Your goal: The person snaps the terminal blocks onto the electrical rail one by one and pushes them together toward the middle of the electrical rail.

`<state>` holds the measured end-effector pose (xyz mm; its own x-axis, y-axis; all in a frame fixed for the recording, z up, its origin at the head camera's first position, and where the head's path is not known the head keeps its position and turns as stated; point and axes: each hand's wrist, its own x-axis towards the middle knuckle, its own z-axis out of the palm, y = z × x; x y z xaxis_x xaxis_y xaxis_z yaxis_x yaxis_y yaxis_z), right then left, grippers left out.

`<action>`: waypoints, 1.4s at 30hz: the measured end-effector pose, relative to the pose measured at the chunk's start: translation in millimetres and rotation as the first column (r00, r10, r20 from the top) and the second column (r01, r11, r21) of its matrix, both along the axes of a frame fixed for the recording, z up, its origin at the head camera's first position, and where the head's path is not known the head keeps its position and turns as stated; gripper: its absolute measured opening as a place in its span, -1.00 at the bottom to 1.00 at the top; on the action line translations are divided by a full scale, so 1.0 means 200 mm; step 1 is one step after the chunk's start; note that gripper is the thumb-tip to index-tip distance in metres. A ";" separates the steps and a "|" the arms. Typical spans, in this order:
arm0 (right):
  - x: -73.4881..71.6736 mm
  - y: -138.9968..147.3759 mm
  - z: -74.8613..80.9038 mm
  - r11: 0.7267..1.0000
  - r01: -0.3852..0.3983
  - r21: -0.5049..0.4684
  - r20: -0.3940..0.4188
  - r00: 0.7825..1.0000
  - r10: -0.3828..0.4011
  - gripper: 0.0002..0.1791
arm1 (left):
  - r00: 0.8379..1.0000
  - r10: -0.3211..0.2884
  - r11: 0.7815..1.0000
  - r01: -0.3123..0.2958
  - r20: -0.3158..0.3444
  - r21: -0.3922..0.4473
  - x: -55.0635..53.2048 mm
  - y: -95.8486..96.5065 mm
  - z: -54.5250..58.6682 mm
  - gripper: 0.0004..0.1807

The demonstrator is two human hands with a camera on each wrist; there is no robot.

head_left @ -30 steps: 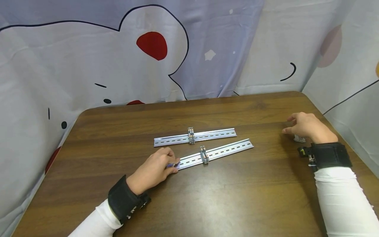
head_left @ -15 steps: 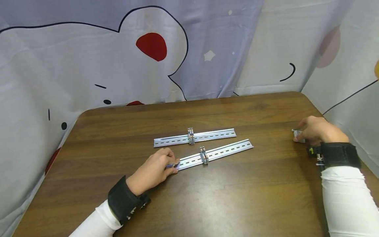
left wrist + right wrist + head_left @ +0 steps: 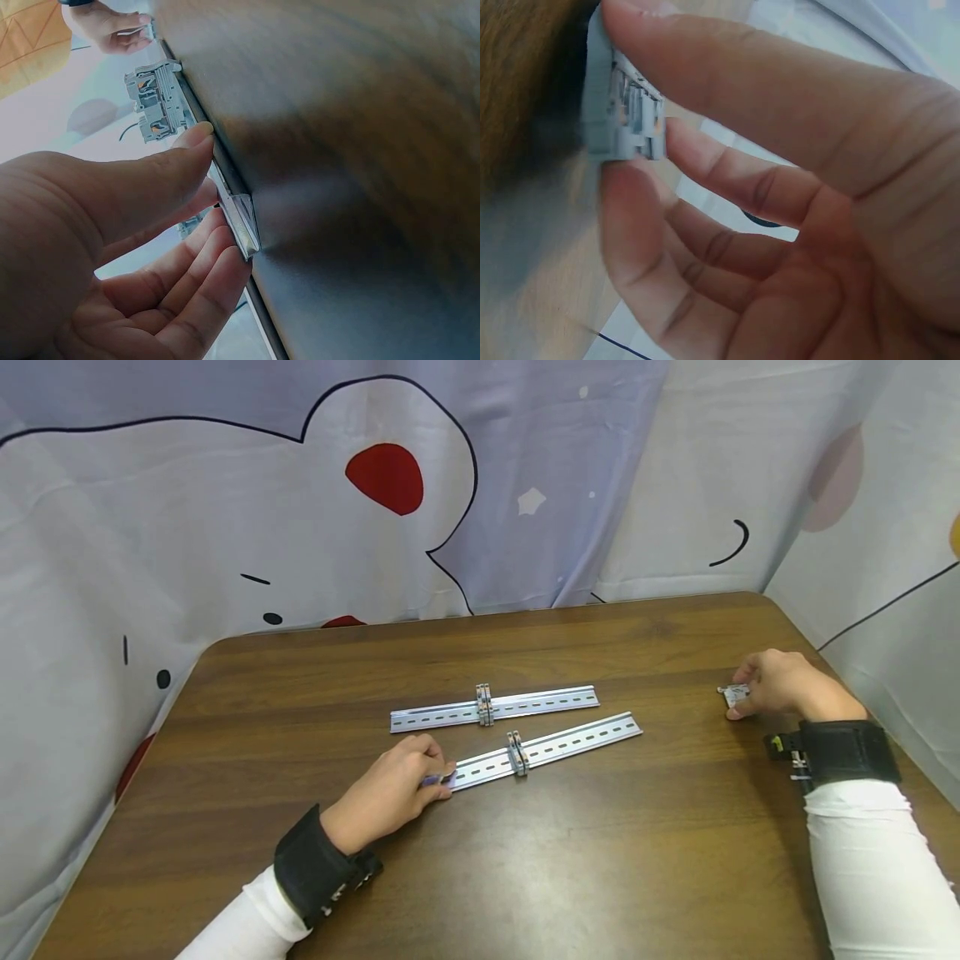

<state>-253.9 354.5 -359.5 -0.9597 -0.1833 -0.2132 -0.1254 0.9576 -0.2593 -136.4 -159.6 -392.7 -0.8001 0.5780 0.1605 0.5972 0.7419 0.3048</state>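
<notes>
Two slotted metal DIN rails lie on the table in the head view. My left hand pinches the left end of the near DIN rail, its thumb on top in the left wrist view. Grey terminal blocks are clipped near that rail's middle and stand up from it in the left wrist view. The far DIN rail carries similar terminal blocks. At the table's right side, my right hand holds a loose grey terminal block between thumb and fingertips, low over the wood.
The brown wooden table has rounded far corners. A patterned cloth hangs behind it and along both sides. A black camera strap wraps the right wrist, and another strap is on the left.
My right hand first reached right to the terminal block on the table, took hold of it, and has shifted it slightly left. The left hand and both rails stay in place.
</notes>
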 end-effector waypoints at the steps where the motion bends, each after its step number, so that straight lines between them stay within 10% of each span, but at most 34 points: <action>1: 0.00 0.00 0.00 1.000 -0.006 -0.002 -0.005 1.000 0.006 -0.29 | 1.000 0.000 1.000 0.000 -0.001 0.001 0.00 0.00 0.00 -0.78; 16: 0.01 -0.06 0.03 0.997 -0.044 -0.068 -0.045 0.998 0.041 -0.64 | 1.000 0.002 1.000 -0.002 0.006 0.009 0.00 0.00 0.00 -0.76; 42: 0.09 -0.35 0.11 0.989 -0.088 -0.120 0.014 0.996 0.090 -0.64 | 1.000 -0.024 1.000 0.024 0.007 0.014 0.00 0.00 0.00 -0.73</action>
<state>-235.1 284.4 -337.1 -0.9343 -0.2933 -0.2028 -0.2030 0.9049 -0.3740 -136.3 -159.5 -391.8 -0.7870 0.5950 0.1631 0.6127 0.7229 0.3194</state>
